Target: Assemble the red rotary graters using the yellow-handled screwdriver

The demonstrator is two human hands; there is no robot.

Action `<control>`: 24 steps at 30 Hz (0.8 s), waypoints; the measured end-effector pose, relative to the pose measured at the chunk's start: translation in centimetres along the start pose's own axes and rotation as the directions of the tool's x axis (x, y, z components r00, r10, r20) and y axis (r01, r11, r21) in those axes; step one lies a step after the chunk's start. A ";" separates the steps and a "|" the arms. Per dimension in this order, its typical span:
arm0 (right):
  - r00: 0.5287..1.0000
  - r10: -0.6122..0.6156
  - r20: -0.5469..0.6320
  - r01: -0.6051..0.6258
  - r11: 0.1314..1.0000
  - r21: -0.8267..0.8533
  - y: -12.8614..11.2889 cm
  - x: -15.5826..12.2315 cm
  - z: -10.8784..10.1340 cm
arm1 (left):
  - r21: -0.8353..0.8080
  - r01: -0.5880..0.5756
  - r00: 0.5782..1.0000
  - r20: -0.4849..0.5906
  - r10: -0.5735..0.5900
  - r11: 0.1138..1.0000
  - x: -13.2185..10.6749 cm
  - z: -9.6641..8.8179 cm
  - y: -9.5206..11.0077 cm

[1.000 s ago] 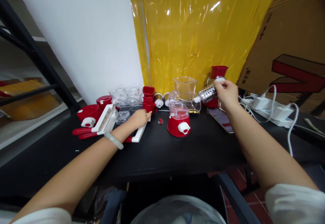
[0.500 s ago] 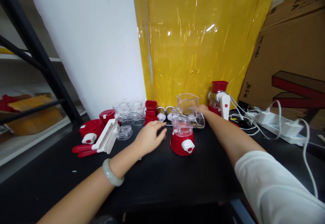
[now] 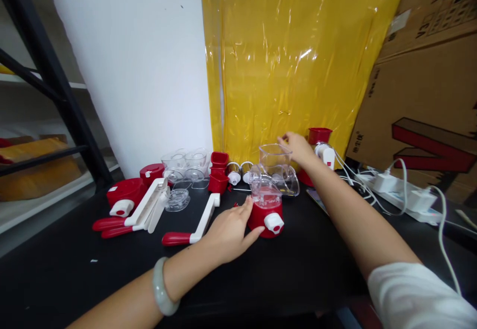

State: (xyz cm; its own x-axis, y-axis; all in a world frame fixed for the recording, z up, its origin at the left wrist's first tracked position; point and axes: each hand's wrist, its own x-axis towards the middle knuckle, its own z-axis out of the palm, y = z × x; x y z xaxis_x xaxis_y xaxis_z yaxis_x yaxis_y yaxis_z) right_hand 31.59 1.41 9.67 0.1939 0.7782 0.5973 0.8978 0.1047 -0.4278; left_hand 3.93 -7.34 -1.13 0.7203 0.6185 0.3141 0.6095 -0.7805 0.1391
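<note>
A rotary grater with a red base [image 3: 265, 214] and a clear hopper [image 3: 275, 159] stands mid-table. My left hand [image 3: 228, 230] lies against the left side of the red base, fingers stretched along it. My right hand [image 3: 296, 149] reaches over the hopper's far rim, fingers curled there; whether they grip it is unclear. A red-and-white crank handle [image 3: 194, 222] lies on the black table [image 3: 305, 264] just left of my left hand. A second red grater unit [image 3: 321, 146] stands behind my right hand.
At the back left lie red bases [image 3: 124, 195], white cranks with red grips [image 3: 145, 212], clear hoppers [image 3: 184, 162], red cups [image 3: 218, 170] and drum blades [image 3: 238, 172]. A power strip with chargers and cables [image 3: 402, 192] runs along the right. Cardboard boxes [image 3: 425, 80] and yellow plastic sheeting [image 3: 290, 55] stand behind.
My right hand has let go of the metal drum and moved to the clear hopper's far rim. My left hand left the crank area and came to rest against the red base.
</note>
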 end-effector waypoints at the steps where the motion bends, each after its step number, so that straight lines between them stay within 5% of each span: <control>1: 0.998 -0.021 -0.056 0.024 0.998 0.061 -1.1 -0.1 -1.2 | 0.002 0.009 1.000 0.003 -0.009 1.000 0.1 0.1 0.0; 4: 0.979 -0.159 0.128 0.114 0.945 0.305 -4.5 -1.2 -4.6 | -0.013 0.031 0.999 0.018 -0.031 0.999 0.4 0.4 0.0; 6: 0.920 -0.236 0.313 0.143 0.945 0.293 -6.3 -2.2 -5.9 | -0.021 0.028 0.999 0.032 -0.028 0.999 0.5 0.5 0.1; 8: 0.893 -0.259 0.369 0.198 0.961 0.195 -7.4 -3.0 -6.4 | -0.013 0.019 0.998 0.054 -0.018 1.000 0.6 0.5 0.2; 15: 0.897 -0.243 0.370 0.243 0.969 0.049 -7.6 -3.4 -5.8 | -0.004 0.040 0.999 0.009 -0.040 0.999 0.8 0.6 0.9; 24: 0.896 -0.288 0.337 0.281 0.957 0.069 -7.4 -3.3 -5.7 | -0.036 0.006 1.000 0.012 -0.006 0.999 1.6 1.0 0.2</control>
State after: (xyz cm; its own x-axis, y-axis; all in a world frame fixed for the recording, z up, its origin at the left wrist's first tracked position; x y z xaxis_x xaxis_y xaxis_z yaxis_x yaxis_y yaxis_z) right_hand 26.61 -5.46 14.78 -0.2179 0.8763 0.4297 0.8865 0.3618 -0.2883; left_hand 5.51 -6.44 -1.51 0.7209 0.6239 0.3017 0.6016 -0.7795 0.1746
